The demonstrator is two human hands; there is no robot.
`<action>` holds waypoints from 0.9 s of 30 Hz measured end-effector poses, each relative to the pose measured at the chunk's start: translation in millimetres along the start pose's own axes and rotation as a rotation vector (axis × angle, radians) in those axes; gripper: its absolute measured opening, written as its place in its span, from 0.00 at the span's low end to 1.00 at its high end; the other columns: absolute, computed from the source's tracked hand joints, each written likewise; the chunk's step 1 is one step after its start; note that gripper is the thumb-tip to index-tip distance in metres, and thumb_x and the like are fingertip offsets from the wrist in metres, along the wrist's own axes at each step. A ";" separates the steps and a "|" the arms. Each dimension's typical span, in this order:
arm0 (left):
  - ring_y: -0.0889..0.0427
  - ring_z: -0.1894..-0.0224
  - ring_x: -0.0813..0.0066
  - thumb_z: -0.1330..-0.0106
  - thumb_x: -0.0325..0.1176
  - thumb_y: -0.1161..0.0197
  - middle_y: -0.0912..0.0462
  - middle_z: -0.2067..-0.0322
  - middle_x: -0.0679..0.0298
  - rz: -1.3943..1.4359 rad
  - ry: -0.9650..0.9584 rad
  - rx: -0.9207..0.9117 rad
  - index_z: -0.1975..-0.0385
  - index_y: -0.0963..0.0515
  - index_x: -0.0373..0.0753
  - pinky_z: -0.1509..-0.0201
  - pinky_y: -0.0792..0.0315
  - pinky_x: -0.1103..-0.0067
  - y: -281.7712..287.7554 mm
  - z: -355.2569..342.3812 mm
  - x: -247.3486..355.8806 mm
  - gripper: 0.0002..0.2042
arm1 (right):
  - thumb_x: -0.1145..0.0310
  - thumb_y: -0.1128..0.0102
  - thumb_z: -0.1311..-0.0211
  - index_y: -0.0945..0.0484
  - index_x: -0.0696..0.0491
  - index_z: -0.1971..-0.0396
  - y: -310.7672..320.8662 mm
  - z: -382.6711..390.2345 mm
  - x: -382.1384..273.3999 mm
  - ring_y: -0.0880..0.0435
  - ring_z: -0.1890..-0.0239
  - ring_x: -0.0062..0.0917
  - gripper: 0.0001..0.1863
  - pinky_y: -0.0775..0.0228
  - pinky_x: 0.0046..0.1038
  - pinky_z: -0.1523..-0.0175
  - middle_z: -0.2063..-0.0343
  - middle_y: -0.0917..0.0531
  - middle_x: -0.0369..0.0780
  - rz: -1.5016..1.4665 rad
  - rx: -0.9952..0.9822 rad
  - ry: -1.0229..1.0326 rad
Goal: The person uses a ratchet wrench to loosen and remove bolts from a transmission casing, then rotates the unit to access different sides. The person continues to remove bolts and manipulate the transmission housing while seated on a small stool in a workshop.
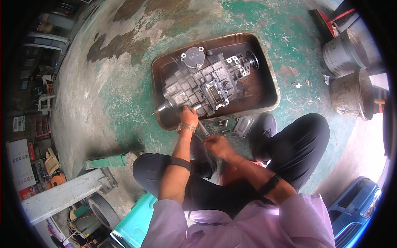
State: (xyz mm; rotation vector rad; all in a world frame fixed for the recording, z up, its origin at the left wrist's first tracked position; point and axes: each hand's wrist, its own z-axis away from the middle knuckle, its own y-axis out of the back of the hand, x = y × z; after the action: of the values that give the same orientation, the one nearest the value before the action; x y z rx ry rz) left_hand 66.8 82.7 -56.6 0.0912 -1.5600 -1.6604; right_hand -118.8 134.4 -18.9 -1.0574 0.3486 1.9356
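A grey metal gearbox (pixel 198 82) lies in a rusty shallow tray (pixel 271 82), its bright shaft (pixel 163 108) pointing left over the rim. On its top, a round cover (pixel 193 58) and a rectangular opening (pixel 215 94) with a bolt-holed flange show. My left hand (pixel 189 117), with a metal watch, is closed at the gearbox's near side; what its fingers grip there is hidden. A chrome wrench handle (pixel 204 129) slants from beside that hand toward me. My right hand (pixel 218 146) is wrapped round the handle's near end.
A flat metal cover plate (pixel 244 126) and small bolts (pixel 223 122) lie by the tray, near my shoe (pixel 265 125). Two buckets (pixel 351 94) stand at right. Left are a green metal leg (pixel 105 161), a grey beam (pixel 64 195) and a tyre (pixel 103 211). A blue car (pixel 355 208) is lower right.
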 end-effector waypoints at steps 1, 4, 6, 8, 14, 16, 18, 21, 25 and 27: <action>0.21 0.61 0.36 0.36 0.39 0.40 0.20 0.68 0.36 0.068 0.069 -0.015 0.58 0.31 0.26 0.56 0.26 0.55 -2.7 3.6 2.0 0.19 | 0.67 0.36 0.45 0.16 0.58 0.63 5.5 0.2 -1.0 0.18 0.65 0.23 0.12 0.28 0.26 0.54 0.69 0.14 0.41 0.041 0.019 -0.008; 0.21 0.60 0.36 0.35 0.40 0.41 0.20 0.68 0.36 0.085 0.075 0.071 0.56 0.35 0.25 0.55 0.27 0.56 -8.9 8.0 3.6 0.22 | 0.67 0.35 0.46 0.16 0.59 0.63 18.2 1.5 -5.0 0.18 0.64 0.24 0.13 0.28 0.26 0.53 0.68 0.14 0.43 0.087 0.049 -0.054; 0.21 0.60 0.37 0.35 0.41 0.42 0.20 0.69 0.36 0.060 0.056 0.120 0.56 0.36 0.24 0.54 0.27 0.57 -12.8 8.4 1.8 0.22 | 0.66 0.35 0.46 0.16 0.59 0.62 21.2 2.3 -7.6 0.18 0.64 0.24 0.14 0.28 0.27 0.53 0.68 0.14 0.43 0.081 0.045 -0.064; 0.21 0.60 0.37 0.34 0.41 0.43 0.20 0.69 0.36 0.059 0.082 0.111 0.57 0.35 0.24 0.54 0.27 0.57 -15.6 8.6 -1.4 0.22 | 0.64 0.35 0.45 0.17 0.59 0.61 20.1 2.7 -9.7 0.20 0.64 0.23 0.16 0.29 0.27 0.53 0.67 0.14 0.42 0.065 0.022 -0.057; 0.21 0.59 0.37 0.34 0.43 0.43 0.20 0.67 0.35 0.098 0.055 0.076 0.55 0.35 0.24 0.54 0.28 0.57 -15.9 6.7 -9.5 0.23 | 0.66 0.35 0.47 0.16 0.59 0.61 18.1 4.0 -14.7 0.18 0.62 0.25 0.15 0.28 0.28 0.52 0.66 0.14 0.43 0.032 0.049 -0.093; 0.22 0.59 0.36 0.34 0.43 0.43 0.21 0.66 0.34 0.130 0.046 0.077 0.55 0.35 0.24 0.54 0.28 0.57 -16.4 5.8 -11.3 0.23 | 0.65 0.35 0.47 0.16 0.59 0.61 20.8 4.7 -17.8 0.17 0.62 0.27 0.16 0.28 0.28 0.51 0.65 0.14 0.43 0.070 0.040 -0.101; 0.22 0.58 0.36 0.34 0.43 0.43 0.21 0.65 0.34 0.148 0.061 0.064 0.55 0.34 0.25 0.53 0.28 0.56 -18.2 4.9 -13.4 0.23 | 0.64 0.36 0.46 0.16 0.59 0.61 23.8 5.2 -22.2 0.17 0.61 0.29 0.16 0.28 0.29 0.51 0.64 0.14 0.45 0.118 0.041 -0.098; 0.22 0.57 0.37 0.34 0.43 0.43 0.21 0.63 0.34 0.157 0.106 0.040 0.54 0.34 0.26 0.53 0.28 0.57 -22.5 3.0 -16.5 0.23 | 0.61 0.36 0.45 0.17 0.59 0.60 29.0 5.7 -29.1 0.16 0.59 0.32 0.18 0.28 0.30 0.50 0.63 0.14 0.47 0.171 0.053 -0.075; 0.22 0.56 0.38 0.34 0.42 0.43 0.21 0.62 0.36 0.212 0.149 0.039 0.54 0.33 0.28 0.52 0.28 0.58 -29.4 1.2 -18.9 0.21 | 0.59 0.36 0.46 0.17 0.57 0.59 35.2 5.0 -31.3 0.16 0.57 0.33 0.19 0.28 0.30 0.48 0.62 0.15 0.48 0.175 0.050 -0.066; 0.21 0.56 0.39 0.34 0.41 0.43 0.20 0.63 0.37 0.248 0.158 0.050 0.53 0.33 0.30 0.52 0.28 0.59 -33.1 2.6 -19.9 0.20 | 0.60 0.36 0.45 0.17 0.57 0.59 34.2 3.4 -27.7 0.17 0.58 0.31 0.19 0.28 0.30 0.49 0.63 0.15 0.46 0.188 0.055 -0.043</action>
State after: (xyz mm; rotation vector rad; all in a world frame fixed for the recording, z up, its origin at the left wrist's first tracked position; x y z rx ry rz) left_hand 61.5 92.7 -93.7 0.0518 -1.4312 -1.3880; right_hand -141.1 101.2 -0.4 -0.9751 0.4900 2.0992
